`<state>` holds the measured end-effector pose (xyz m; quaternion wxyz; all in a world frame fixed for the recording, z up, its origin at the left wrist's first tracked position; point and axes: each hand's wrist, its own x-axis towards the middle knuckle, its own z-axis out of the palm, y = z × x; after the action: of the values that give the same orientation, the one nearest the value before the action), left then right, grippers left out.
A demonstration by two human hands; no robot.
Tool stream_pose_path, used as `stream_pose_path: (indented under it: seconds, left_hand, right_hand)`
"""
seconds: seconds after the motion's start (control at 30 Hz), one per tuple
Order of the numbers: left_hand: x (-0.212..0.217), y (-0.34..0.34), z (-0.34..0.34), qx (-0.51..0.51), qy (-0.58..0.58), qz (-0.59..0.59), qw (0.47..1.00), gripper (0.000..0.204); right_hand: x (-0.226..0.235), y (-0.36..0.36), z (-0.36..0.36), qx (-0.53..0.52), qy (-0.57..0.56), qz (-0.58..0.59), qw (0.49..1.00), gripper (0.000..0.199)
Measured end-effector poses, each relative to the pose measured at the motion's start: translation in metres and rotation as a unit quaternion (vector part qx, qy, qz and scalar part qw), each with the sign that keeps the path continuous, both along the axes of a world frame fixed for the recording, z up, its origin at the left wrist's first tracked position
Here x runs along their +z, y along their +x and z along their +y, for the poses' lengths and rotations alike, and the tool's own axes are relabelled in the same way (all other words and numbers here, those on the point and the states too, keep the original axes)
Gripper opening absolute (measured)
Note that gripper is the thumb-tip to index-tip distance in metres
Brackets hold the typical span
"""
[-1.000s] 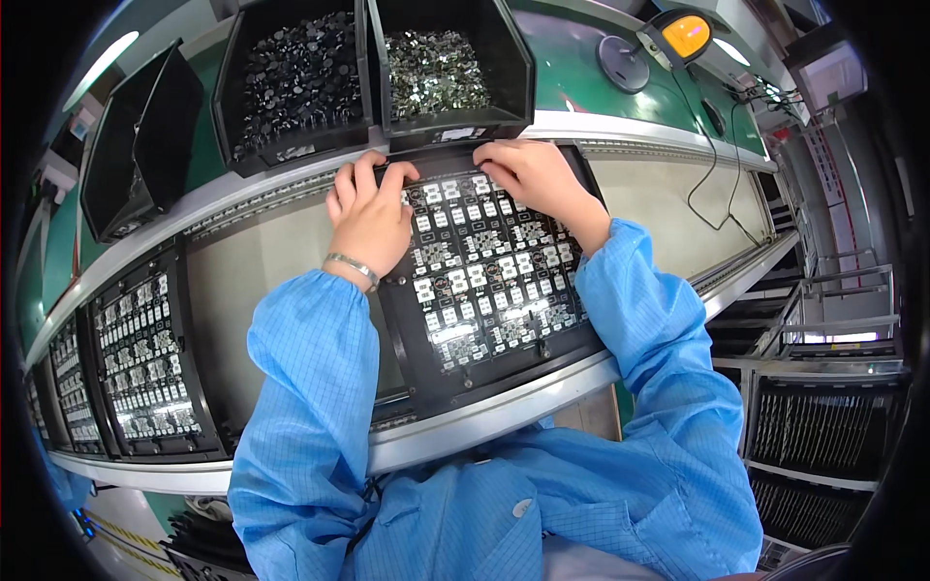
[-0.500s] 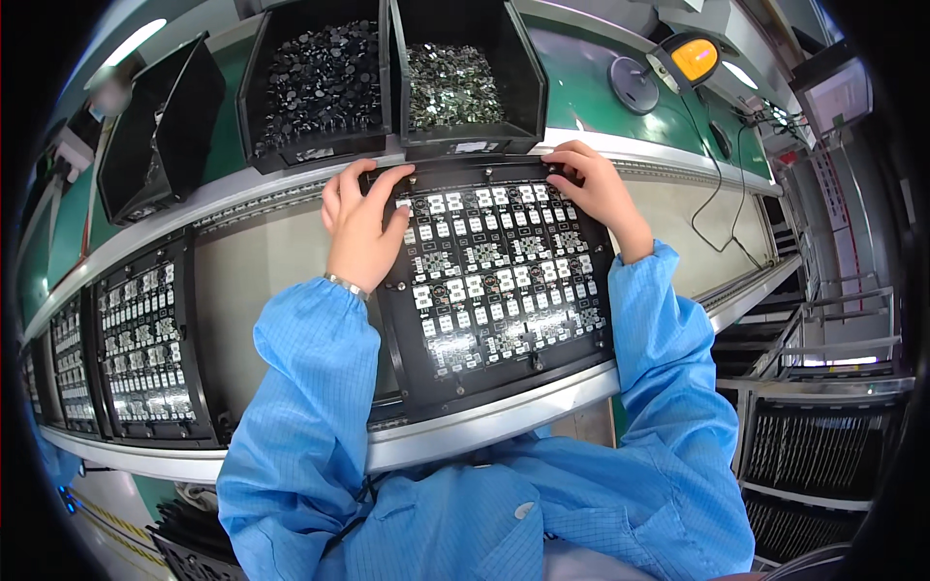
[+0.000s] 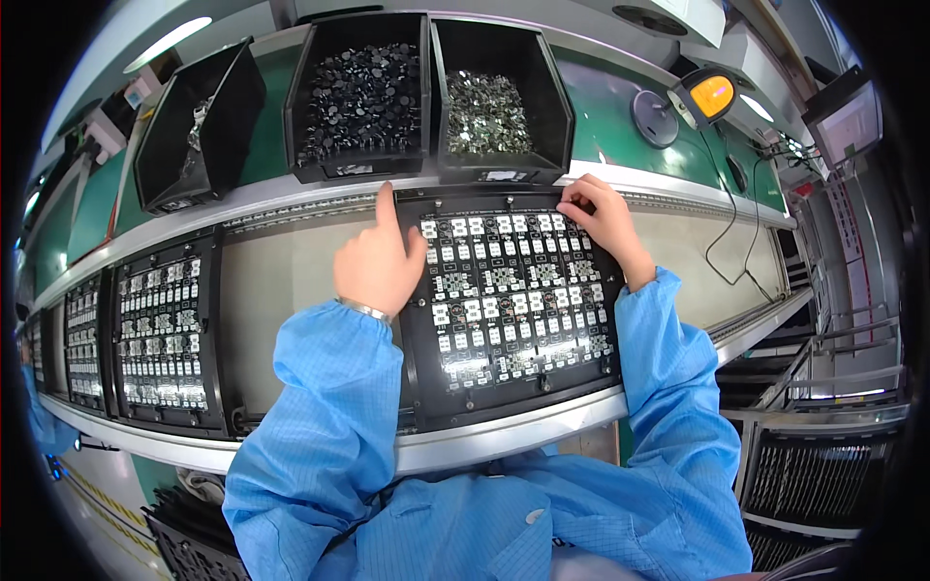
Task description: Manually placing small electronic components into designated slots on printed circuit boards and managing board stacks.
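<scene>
Circuit-board tray (image 3: 509, 310): black carrier on the conveyor rail, directly before the person.
Left hand (image 3: 380, 263): loosely curled at tray's left edge, forefinger extended, grasping nothing.
Right hand (image 3: 603, 221): fingertips pinching at upper-right corner boards.
Technique: steady tray edge, press gently, avoid disturbing components.

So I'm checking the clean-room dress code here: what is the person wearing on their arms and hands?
Both forearms are covered by loose, light blue smock sleeves with gathered cuffs at the wrists. The left hand is bare, with a thin silvery metal band at the wrist just above the cuff. The right hand is bare too; no gloves or rings show.
</scene>
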<state>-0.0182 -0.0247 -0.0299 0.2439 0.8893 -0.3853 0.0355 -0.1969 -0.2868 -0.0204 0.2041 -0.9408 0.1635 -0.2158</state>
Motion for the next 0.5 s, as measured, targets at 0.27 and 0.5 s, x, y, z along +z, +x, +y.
stream_pose_path:
  seconds: [0.27,0.5]
  left_hand:
    - [0.01,-0.034,0.014,-0.039,0.068,0.018,0.997,0.077]
    - [-0.003,-0.051,0.015,-0.187,0.056,0.083,0.977,0.073]
  right_hand:
    - [0.025,-0.021,-0.038,0.164,0.049,0.06,0.983,0.011]
    - [0.115,0.021,0.032,0.135,0.169,-0.157,0.964,0.017]
